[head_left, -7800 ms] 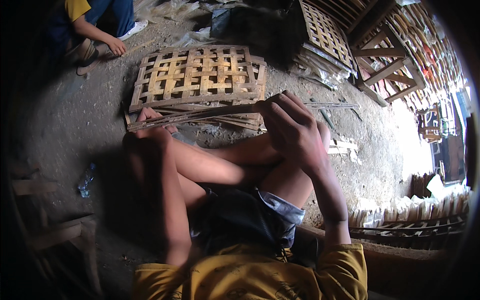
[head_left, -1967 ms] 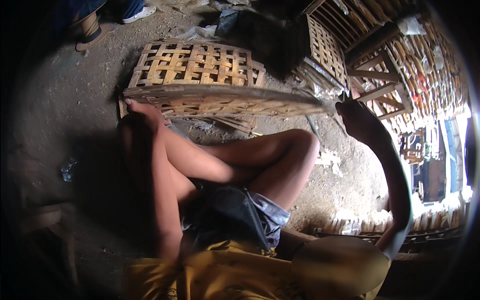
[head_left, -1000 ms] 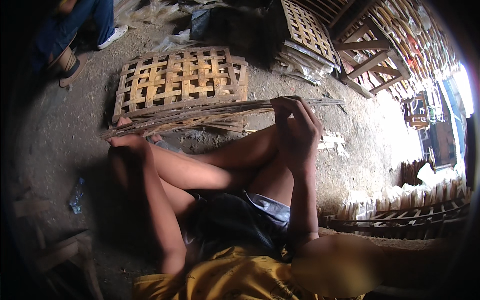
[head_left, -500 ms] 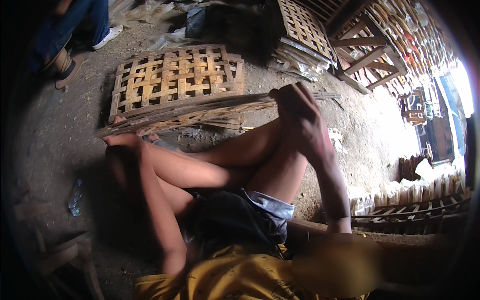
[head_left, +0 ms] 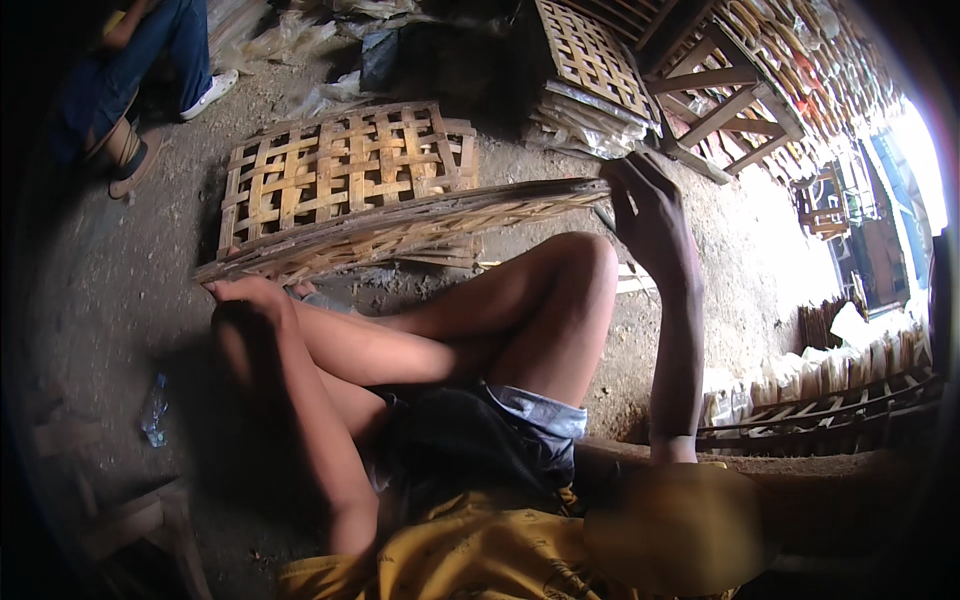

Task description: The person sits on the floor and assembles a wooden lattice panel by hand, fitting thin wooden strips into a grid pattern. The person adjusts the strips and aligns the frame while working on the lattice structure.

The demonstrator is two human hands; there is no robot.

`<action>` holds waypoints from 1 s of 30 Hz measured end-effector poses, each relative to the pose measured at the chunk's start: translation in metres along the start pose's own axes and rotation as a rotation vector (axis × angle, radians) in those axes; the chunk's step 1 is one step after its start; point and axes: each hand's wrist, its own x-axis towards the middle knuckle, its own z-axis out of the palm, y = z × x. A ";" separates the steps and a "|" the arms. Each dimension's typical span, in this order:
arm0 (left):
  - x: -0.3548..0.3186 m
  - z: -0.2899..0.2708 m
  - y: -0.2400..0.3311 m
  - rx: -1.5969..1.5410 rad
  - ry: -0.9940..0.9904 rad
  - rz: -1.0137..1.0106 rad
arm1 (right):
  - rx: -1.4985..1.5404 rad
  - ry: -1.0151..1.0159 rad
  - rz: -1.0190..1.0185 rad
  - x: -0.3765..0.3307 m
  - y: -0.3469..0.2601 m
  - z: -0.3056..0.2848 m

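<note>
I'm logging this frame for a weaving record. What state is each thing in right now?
woven panel in hand: tilted edge-on, held at both ends
left hand: closed on the panel's left end
right hand: raised, fingers pinching the panel's right end
lattice panel on the ground: lying flat
stacked lattice panels: piled, leaning
plastic bottle: lying on the ground

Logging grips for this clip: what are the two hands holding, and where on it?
A woven bamboo panel, seen edge-on: the right hand grips its right end, the left hand its lower left end.
</note>
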 end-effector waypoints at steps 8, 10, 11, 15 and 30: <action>0.017 -0.009 -0.040 0.019 -0.017 0.040 | -0.051 0.070 0.088 -0.006 0.034 -0.010; 0.022 -0.011 -0.037 0.010 -0.027 0.026 | -0.014 0.143 0.154 -0.002 0.020 -0.021; 0.017 -0.009 -0.029 0.013 -0.029 0.018 | -0.015 0.191 0.169 -0.002 0.014 -0.022; -0.006 0.005 -0.004 0.016 -0.040 -0.045 | 0.075 0.205 0.182 -0.005 -0.001 -0.011; -0.025 0.007 0.022 0.022 -0.161 -0.216 | 0.170 0.179 0.005 -0.011 -0.029 0.032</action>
